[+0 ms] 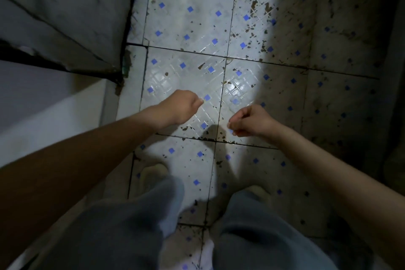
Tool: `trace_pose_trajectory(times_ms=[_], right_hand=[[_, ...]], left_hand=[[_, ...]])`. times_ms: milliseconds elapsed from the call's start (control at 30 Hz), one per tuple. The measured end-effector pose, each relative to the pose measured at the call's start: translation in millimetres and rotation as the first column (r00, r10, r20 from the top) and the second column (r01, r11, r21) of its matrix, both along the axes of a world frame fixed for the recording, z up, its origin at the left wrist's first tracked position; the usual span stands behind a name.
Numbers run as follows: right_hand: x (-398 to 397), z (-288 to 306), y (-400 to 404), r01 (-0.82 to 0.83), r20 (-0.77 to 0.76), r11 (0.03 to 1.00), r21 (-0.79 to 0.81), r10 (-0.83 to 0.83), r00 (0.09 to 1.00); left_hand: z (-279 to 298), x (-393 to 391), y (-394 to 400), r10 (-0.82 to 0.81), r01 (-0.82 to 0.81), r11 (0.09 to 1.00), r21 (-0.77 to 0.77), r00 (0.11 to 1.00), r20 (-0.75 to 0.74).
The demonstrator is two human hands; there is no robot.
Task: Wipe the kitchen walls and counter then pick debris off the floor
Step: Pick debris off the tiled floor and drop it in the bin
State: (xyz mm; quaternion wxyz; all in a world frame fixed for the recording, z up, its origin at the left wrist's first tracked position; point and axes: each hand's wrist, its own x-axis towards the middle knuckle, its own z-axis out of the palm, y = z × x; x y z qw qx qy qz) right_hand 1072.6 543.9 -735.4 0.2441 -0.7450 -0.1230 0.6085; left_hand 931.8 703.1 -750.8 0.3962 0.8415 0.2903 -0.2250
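Looking straight down, we see our own two bare arms reaching out over the tiled floor (190, 26), white tiles dotted with small blue squares and crossed by dark grout lines. No brand, label or writing can be read anywhere.

Our left hand (178, 108) hangs above the middle tile with its fingers curled into a loose fist, thumb tip against the forefinger; we cannot tell whether anything is pinched there. Our right hand (249, 121) hangs just right of the vertical grout line, also curled, with thumb and forefinger tips brought together at its left side; if a scrap sits between them it is too small and blurred for us to make out. The two hands are apart, with bare tile between them.

The debris (198, 137) lies as dark brown flecks strung along the grout line that runs just below both hands, nearer to us than the fingertips. More flecks and smears are scattered thickly over the tiles toward the floor's right edge, in shadow, and a few sit on the far tiles.

At the floor's left edge stands a grey cabinet (65, 11), its lower corner grimy. Below the hands we see our grey trousers (122, 232) and pale slippers (153, 173), planted on the near tiles.
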Motion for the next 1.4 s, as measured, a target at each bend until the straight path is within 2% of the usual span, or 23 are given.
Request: trace_pose_trajectory(times_ms=[200, 400, 700, 833, 1100, 1300, 1400], right_hand=[[-7.8, 80.4, -2.2, 0.109, 0.009, 0.991, -0.083, -0.108, 0.994], [-9.9, 164.7, -14.3, 0.213, 0.054, 0.968, -0.131, -0.208, 0.977], [-16.7, 284.8, -31.6, 0.539, -0.034, 0.84, -0.066, -0.542, 0.84], [-24.2, 334.0, -37.6, 0.572, -0.037, 0.816, -0.078, -0.576, 0.817], [-50.4, 417.4, -62.9, 0.561, -0.008, 0.826, -0.056, -0.562, 0.827], [-79.1, 470.1, -85.4, 0.595, -0.028, 0.803, -0.037, -0.596, 0.803], [-90.5, 496.1, -91.0, 0.63, -0.005, 0.776, -0.025, -0.631, 0.776]], left_hand=[[73.1, -16.1, 4.0, 0.06, -0.063, 0.996, -0.067, 0.997, -0.041], [160.7, -19.2, -0.4, 0.104, -0.108, 0.993, -0.052, 0.992, -0.066], [279.0, -10.0, -25.6, 0.172, -0.175, 0.982, -0.064, 0.984, -0.054], [326.9, -14.4, -30.9, 0.241, -0.243, 0.968, -0.059, 0.969, -0.048], [420.2, -45.4, -52.7, 0.315, -0.319, 0.941, -0.111, 0.948, -0.053], [478.7, -57.7, -62.8, 0.428, -0.418, 0.895, -0.158, 0.903, 0.033], [496.4, -62.1, -61.4, 0.414, -0.402, 0.896, -0.188, 0.91, 0.031]])
